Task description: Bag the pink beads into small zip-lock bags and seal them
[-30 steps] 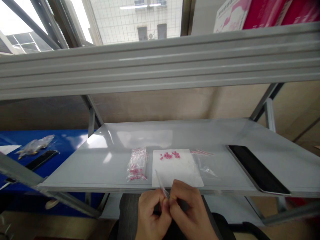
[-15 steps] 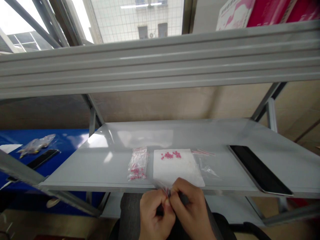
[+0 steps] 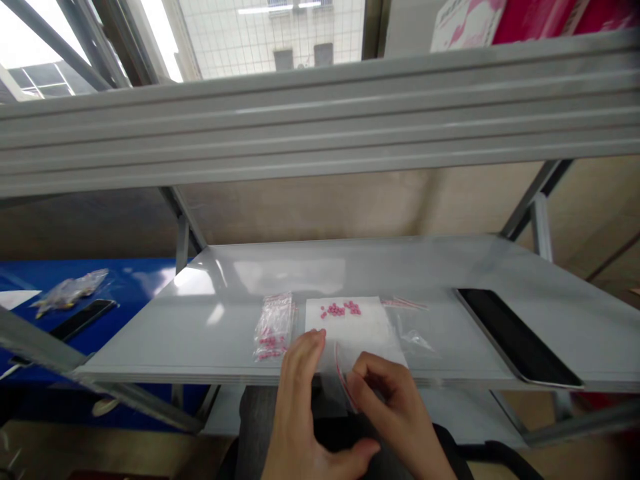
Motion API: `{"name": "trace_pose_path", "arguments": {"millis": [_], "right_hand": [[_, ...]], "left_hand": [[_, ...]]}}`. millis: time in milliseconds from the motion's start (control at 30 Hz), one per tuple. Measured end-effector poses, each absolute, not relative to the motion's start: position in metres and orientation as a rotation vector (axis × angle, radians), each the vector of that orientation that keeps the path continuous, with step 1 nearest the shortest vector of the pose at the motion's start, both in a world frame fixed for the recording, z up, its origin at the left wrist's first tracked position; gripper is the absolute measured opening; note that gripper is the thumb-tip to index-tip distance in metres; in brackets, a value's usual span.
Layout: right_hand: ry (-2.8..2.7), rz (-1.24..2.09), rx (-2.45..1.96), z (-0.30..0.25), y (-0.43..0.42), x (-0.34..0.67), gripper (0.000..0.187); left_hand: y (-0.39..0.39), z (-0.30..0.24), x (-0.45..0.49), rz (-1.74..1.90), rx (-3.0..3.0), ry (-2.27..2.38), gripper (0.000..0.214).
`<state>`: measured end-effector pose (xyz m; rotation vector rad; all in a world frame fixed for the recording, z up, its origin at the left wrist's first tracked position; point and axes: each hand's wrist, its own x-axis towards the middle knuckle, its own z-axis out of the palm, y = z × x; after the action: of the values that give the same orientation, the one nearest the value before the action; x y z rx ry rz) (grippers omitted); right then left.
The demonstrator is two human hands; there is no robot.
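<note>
My right hand [image 3: 387, 407] pinches a small clear plastic bag [image 3: 342, 377] with a red-lined edge between thumb and fingers, low over the front edge of a grey shelf [image 3: 210, 333]. My left hand [image 3: 299, 393] is apart from it, fingers spread and pointing up, its tips near a white paper sheet [image 3: 350, 327]. Pink beads [image 3: 338, 309] lie in a small cluster on that sheet. Left of the sheet lies a clear bag holding pink beads [image 3: 273, 327]. Another clear bag [image 3: 413, 337] lies to its right.
A black tablet [image 3: 515, 337] lies on the shelf's right side. A metal shelf beam [image 3: 320, 127] crosses above my hands. A blue table [image 3: 135, 283] to the left holds a plastic bag [image 3: 69, 290] and a phone [image 3: 85, 319]. Pink boxes [image 3: 535, 17] sit above.
My hands were together on the small bag. My left hand has let go and moved left and forward with its fingers spread. The bag stays in my right hand.
</note>
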<state>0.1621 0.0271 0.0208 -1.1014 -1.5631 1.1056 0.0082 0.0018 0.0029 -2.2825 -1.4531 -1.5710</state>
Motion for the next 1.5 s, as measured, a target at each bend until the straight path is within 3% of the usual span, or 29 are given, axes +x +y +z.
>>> {"name": "trace_pose_path", "arguments": {"millis": [67,133,567,933,1500], "right_hand": [[-1.571,1.164,-1.081,0.021,0.027,0.163,0.033],[-1.579,1.177,-1.080,0.020,0.027,0.164,0.032],[-1.629,1.067,-1.139,0.016,0.030,0.168,0.034],[-1.636,1.221,-1.091,0.010,0.033,0.169,0.035],[-1.640,1.399,-1.067,0.015,0.037,0.185,0.037]], "left_hand": [[0.003,-0.001,0.008,-1.436,-2.324,-1.529,0.083],[0.005,-0.005,0.007,-1.419,-2.326,-1.560,0.073],[0.011,0.007,0.007,-1.676,-2.342,-1.592,0.047],[0.014,0.002,0.006,-1.793,-2.526,-1.663,0.060],[-0.003,-0.004,-0.030,-1.118,-2.669,-1.634,0.101]]}}
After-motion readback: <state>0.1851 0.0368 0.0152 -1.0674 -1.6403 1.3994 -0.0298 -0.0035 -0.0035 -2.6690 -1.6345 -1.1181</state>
